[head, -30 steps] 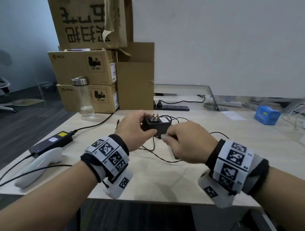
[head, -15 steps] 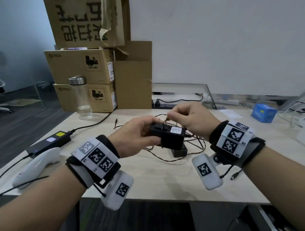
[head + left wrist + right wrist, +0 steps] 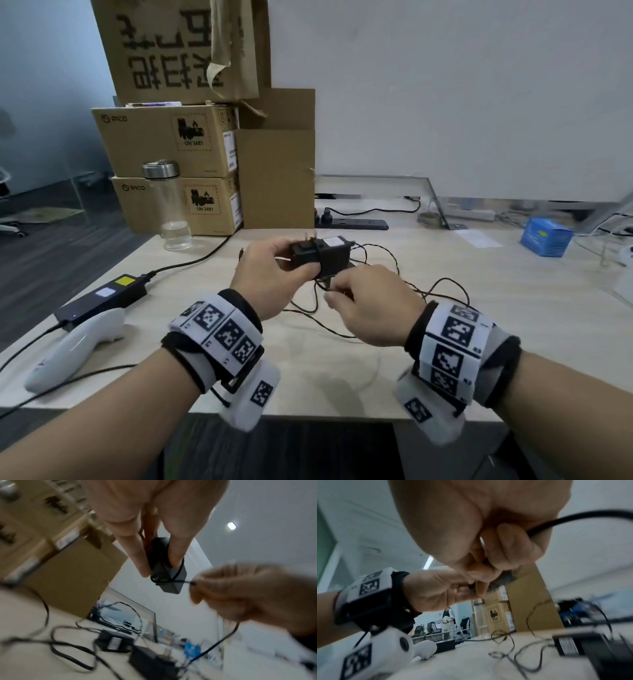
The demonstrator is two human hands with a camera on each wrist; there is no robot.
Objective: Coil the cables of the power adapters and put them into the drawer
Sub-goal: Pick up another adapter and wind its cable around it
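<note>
At the centre of the head view the left hand (image 3: 270, 274) grips a black power adapter (image 3: 320, 255) above the table (image 3: 513, 308), thumb and fingers (image 3: 175, 555) curled round its body, plug prongs pointing up. Just below and right of it, the right hand (image 3: 373, 305) pinches the adapter's thin cable (image 3: 171, 580) between thumb and fingertips; one turn already lies round the body, and the rest trails in loose loops on the table toward the right. Two more adapters (image 3: 114, 641) lie on the table beneath. No drawer shows in any view.

To wrap well, I judge the left hand should hold the body steady while the right feeds each turn snug beside the last, keeping light tension so nothing slips off the corners, and letting the slack run free of the other adapters' cables to avoid a tangle.
</note>
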